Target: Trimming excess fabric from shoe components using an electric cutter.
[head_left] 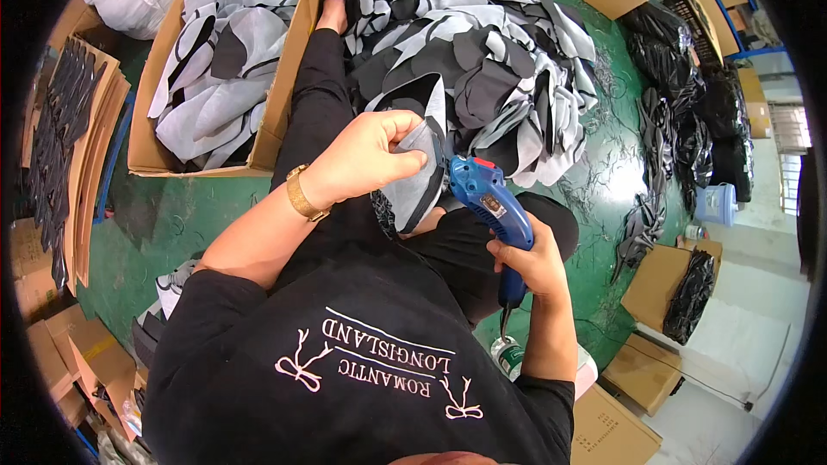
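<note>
Left: cardboard box (286,77) of gray cloth scraps on green floor (189,220). Left hand (366,155): fingers pinched on a gray cloth piece (409,189) near its upper end; most of it hangs below the thumb. Blue cutter (493,202): head just right of the cloth's edge, can't tell if touching. Right hand (538,260): fingers wrapped around cutter's handle. Cloth pile (551,52) beyond.

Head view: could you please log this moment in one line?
left hand: pinching grey fabric | right hand: gripping blue tool | fabric pile: ahead
</note>
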The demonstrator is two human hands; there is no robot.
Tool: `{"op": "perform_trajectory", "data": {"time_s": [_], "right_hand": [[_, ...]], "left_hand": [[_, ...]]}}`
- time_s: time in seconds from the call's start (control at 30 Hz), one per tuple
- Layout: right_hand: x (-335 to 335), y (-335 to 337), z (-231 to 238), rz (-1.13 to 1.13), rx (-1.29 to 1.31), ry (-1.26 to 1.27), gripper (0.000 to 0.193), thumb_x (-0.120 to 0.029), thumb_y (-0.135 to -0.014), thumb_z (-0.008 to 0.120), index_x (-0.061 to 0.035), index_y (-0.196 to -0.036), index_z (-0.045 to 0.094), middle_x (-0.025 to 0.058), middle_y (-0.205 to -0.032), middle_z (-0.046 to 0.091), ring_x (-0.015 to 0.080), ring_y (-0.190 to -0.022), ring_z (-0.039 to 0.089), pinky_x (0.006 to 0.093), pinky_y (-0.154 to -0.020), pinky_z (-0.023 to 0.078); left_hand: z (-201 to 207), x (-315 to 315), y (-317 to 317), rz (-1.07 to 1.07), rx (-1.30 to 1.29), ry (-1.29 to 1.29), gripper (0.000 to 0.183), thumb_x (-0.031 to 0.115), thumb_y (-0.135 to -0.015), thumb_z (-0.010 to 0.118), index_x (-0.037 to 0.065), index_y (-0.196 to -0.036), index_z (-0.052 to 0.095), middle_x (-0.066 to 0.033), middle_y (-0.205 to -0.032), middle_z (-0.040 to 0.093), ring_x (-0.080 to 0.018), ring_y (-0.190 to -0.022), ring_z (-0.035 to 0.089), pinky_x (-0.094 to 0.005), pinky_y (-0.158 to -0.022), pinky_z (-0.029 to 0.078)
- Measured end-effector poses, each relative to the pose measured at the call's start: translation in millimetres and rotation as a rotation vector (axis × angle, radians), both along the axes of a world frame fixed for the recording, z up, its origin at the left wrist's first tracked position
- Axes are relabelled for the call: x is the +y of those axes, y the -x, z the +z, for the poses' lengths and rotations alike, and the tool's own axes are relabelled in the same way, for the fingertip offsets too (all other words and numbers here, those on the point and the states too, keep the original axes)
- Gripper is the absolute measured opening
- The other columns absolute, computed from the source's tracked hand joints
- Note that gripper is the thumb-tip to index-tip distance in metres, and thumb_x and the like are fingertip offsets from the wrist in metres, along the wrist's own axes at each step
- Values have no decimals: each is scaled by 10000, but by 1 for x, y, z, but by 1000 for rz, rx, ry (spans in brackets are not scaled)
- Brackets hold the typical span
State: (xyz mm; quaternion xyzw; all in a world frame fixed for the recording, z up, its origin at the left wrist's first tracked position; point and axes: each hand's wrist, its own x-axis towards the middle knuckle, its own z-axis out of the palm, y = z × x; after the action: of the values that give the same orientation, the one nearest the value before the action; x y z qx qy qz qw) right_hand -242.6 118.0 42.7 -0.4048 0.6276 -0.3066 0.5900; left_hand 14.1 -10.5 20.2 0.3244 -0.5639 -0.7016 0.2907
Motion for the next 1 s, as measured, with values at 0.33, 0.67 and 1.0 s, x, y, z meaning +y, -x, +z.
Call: {"op": "perform_trajectory", "data": {"time_s": [0.33, 0.67, 1.0], "right_hand": [[-3, 3, 2, 9, -13, -20, 352, -54, -724, 730, 27, -1036, 587, 31, -766, 581, 105, -573, 565, 258, -522, 462], [-31, 11, -23, -224, -395, 110, 289, -93, -705, 675, 41, -936, 564, 77, -693, 568, 167, -538, 562, 290, -506, 470], [-52, 76, -40, -491, -695, 307, 350, -167, -756, 679, -2, -1003, 492, 31, -709, 449, 123, -631, 447, 260, -511, 421]], "left_hand": [[6, 0, 2, -83, -154, 225, 120, 55, -751, 597, -9, -848, 569, 6, -667, 527, -33, -628, 441, -233, -584, 405], [-10, -13, -2, -17, -217, 234, 259, 63, -757, 597, -29, -999, 606, -3, -767, 569, -46, -694, 494, -231, -624, 429], [-41, -76, -249, 1050, 216, -41, 177, 93, -859, 619, 3, -1008, 582, -66, -970, 614, -164, -944, 592, -313, -822, 492]]}}
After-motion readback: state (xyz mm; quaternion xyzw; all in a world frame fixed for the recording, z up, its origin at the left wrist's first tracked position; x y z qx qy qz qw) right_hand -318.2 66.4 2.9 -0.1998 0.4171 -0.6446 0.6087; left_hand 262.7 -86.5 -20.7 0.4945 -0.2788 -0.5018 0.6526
